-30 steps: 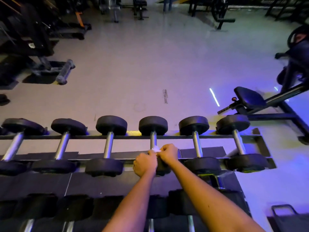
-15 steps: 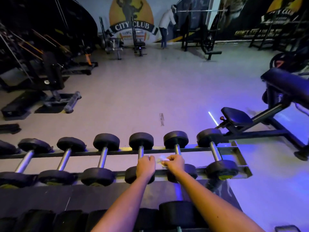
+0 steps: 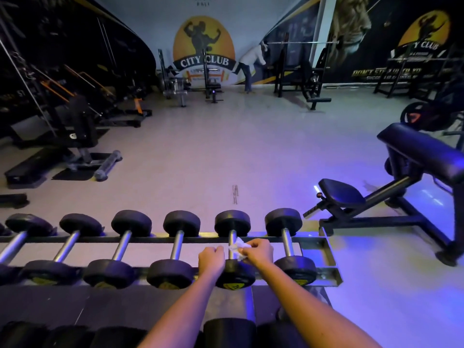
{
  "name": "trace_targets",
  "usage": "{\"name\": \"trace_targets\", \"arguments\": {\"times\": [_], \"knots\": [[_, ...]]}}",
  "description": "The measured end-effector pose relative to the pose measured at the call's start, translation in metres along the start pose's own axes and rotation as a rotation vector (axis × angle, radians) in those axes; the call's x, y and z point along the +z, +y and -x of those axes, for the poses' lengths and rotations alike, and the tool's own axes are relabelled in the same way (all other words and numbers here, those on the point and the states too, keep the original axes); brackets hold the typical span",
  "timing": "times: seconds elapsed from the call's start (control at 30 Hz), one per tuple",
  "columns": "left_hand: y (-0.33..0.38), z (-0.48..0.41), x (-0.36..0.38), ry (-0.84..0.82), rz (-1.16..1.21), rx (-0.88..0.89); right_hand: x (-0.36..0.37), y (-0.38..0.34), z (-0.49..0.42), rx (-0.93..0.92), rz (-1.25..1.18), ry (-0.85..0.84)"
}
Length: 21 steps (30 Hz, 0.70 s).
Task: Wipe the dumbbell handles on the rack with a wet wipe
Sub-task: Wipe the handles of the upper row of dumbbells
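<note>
"Two hands to report. Where is the right hand (image 3: 258, 251)?" asks the checker.

"Its forearm extends forward from the lower right with the wrist straight. Thumb and fingers are curled and pinch the wet wipe (image 3: 238, 247), a crumpled white wad, against the right side of a steel handle (image 3: 232, 236)."

"Which handle?"

"That of the dumbbell (image 3: 234, 275) second from the right end of the rack (image 3: 324, 275), top row. The dumbbell lies across the rack, one head at the far side and one at the near side. The wipe touches the near part of the handle."

"And the left hand (image 3: 211, 259)?"

"Its forearm runs roughly parallel to the right one. Knuckles are up and the fingers are curled under, just left of the same handle and beside the near head. The fingers are hidden under the hand, so I cannot tell whether they hold anything."

"Spacing of the hands?"

"Close together, not touching. The handle and the wipe lie between them."
</note>
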<state>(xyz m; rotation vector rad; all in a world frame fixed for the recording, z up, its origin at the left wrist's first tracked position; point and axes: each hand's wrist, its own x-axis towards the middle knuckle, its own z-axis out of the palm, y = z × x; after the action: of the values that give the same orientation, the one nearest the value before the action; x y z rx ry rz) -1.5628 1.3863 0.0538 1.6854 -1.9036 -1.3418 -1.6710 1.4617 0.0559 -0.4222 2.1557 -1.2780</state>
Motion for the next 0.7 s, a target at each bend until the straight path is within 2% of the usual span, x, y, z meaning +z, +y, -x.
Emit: {"name": "trace_targets", "arguments": {"times": [0.3,0.57,0.7], "knots": [[-0.001,-0.024,0.036,0.040,-0.087,-0.133,-0.003,0.025,-0.045,0.019,0.105,0.001],[-0.004,-0.056,0.052,-0.097,-0.204,-0.344,0.023,0.034,-0.080,-0.009,0.192,0.008],[-0.005,-0.070,0.066,-0.034,-0.175,-0.434,0.037,0.036,-0.089,-0.007,0.238,-0.066]]}}
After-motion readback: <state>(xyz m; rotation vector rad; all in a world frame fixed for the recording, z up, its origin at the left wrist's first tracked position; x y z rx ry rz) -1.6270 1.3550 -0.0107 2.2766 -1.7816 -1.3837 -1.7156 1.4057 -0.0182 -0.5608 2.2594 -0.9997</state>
